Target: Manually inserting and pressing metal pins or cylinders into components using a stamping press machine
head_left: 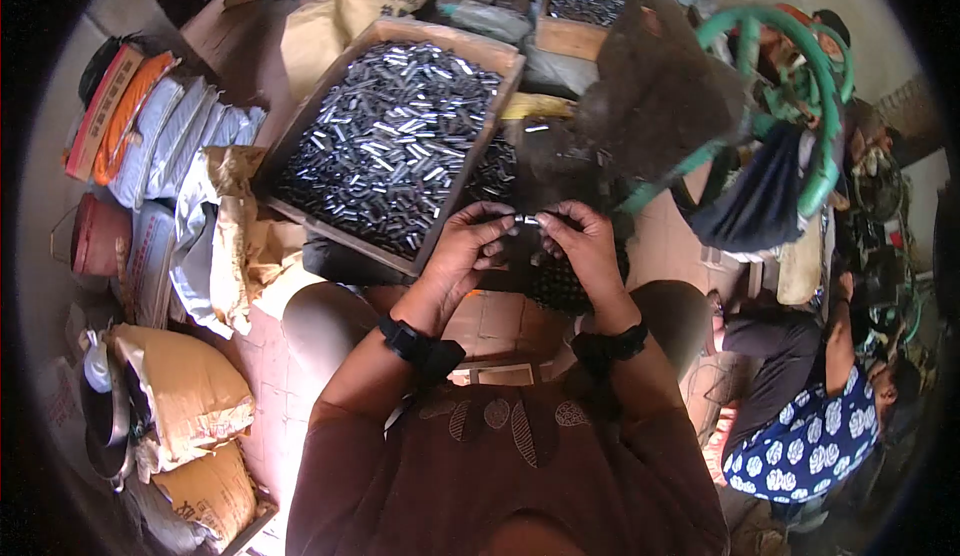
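In front of me, both hands meet over a dark work spot just right of a large wooden tray (pixel 268 178). My left hand (pixel 474 244) pinches one end of a small shiny metal cylinder (pixel 529 220) between thumb and forefinger. At its other end, my right hand (pixel 582 239) holds it in a like pinch. Whether the piece is solid or hollow is too small to tell. Heaped in the tray are many short metal cylinders (pixel 400 126) of the same look. Another bright piece (pixel 537 128) lies on the dark surface beyond my hands.
A green curved metal frame (pixel 822 106) with a dark cloth (pixel 755 191) stands at right, beside a dark plate (pixel 665 96). A smaller wooden box (pixel 570 39) of metal pieces sits behind. Sacks (pixel 190 391) line the left. A co-worker in a patterned blue shirt (pixel 805 441) sits at right.
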The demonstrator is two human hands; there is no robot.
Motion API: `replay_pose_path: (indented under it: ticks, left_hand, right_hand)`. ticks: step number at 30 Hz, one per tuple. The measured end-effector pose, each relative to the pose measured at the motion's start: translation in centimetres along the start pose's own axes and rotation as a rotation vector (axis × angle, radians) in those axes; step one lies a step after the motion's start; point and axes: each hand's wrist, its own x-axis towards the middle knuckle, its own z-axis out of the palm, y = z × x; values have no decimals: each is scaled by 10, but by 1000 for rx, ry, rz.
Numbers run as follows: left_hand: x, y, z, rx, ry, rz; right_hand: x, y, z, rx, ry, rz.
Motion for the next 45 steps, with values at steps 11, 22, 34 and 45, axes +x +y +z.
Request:
replay_pose_path:
  ticks: [11, 22, 34, 45]
  left_hand:
    - [-1, -51, 60, 72, -47, 30]
    - [1, -62, 73, 317, 2, 159]
    - [18, -53, 47, -52, -296, -194]
    - [105, -15, 3, 136, 270, 149]
  right_hand:
    - [-40, 11, -61, 78, 162, -35]
    - [-46, 18, -71, 20, 149, -110]
    - [-43, 11, -64, -39, 44, -61]
    - [-51, -83, -136, -734, 1164, -893]
